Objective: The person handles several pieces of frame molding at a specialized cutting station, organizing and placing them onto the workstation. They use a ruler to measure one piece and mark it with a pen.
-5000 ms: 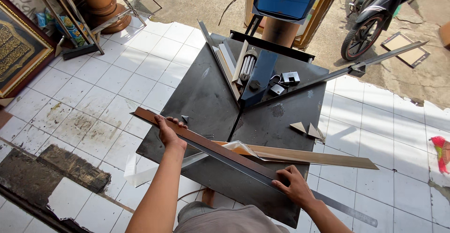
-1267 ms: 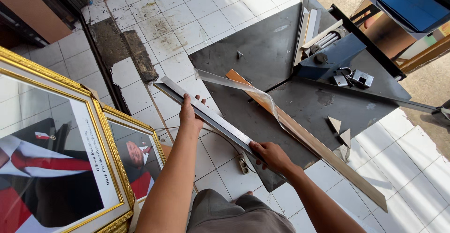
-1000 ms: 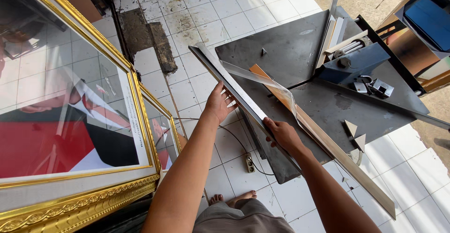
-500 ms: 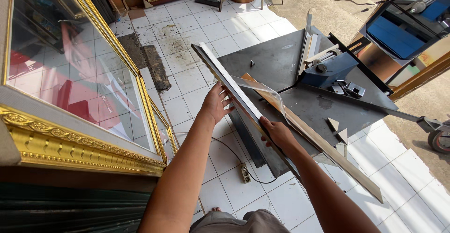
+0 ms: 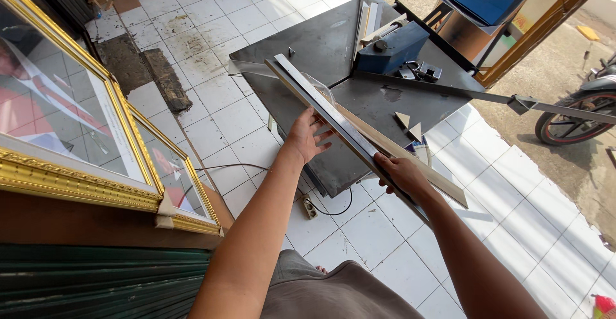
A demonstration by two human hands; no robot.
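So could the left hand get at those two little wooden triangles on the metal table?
Probably not as things stand: the left hand grips the long moulding strip, which lies across between it and the wooden triangles.

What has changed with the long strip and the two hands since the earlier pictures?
The strip was lifted off the metal table and is now held up above its near edge. Both hands kept their hold: left hand at the middle, right hand near the lower end. The wooden moulding stayed on the table.

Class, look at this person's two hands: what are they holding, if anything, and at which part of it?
Both hold one long grey frame moulding strip. The left hand supports it near the middle; the right hand grips it closer to the near end.
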